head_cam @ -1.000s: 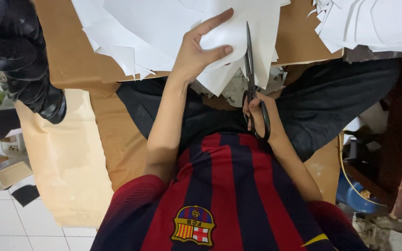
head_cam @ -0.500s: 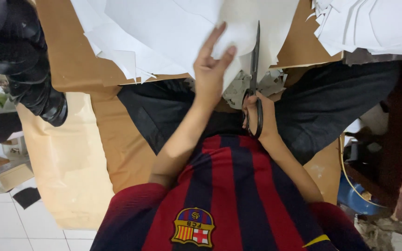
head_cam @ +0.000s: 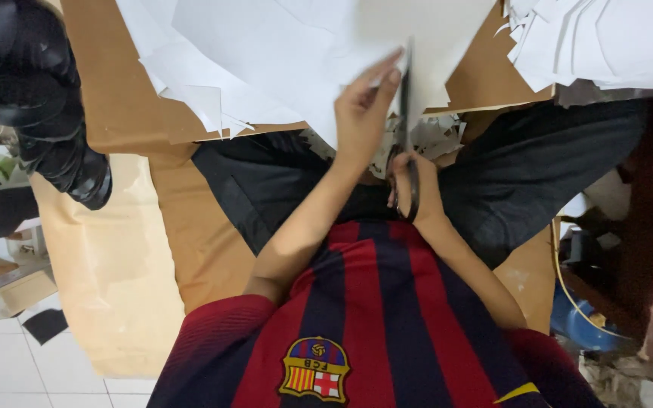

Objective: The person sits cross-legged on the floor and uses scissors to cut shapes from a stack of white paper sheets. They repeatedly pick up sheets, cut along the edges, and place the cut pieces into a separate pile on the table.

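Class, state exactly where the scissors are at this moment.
In the head view, the scissors are right of centre, in the right hand, blades up through the white paper beside the left hand.

Brown cardboard (head_cam: 126,113) (white stack (head_cam: 606,41) beside)

The person wears a short-sleeved football shirt (head_cam: 372,325) in vertical dark-red and navy stripes, filling the lower centre of the frame; a shield-shaped crest (head_cam: 314,369) sits at its bottom edge; dark trousers (head_cam: 281,181) spread across the middle; both forearms are bare.
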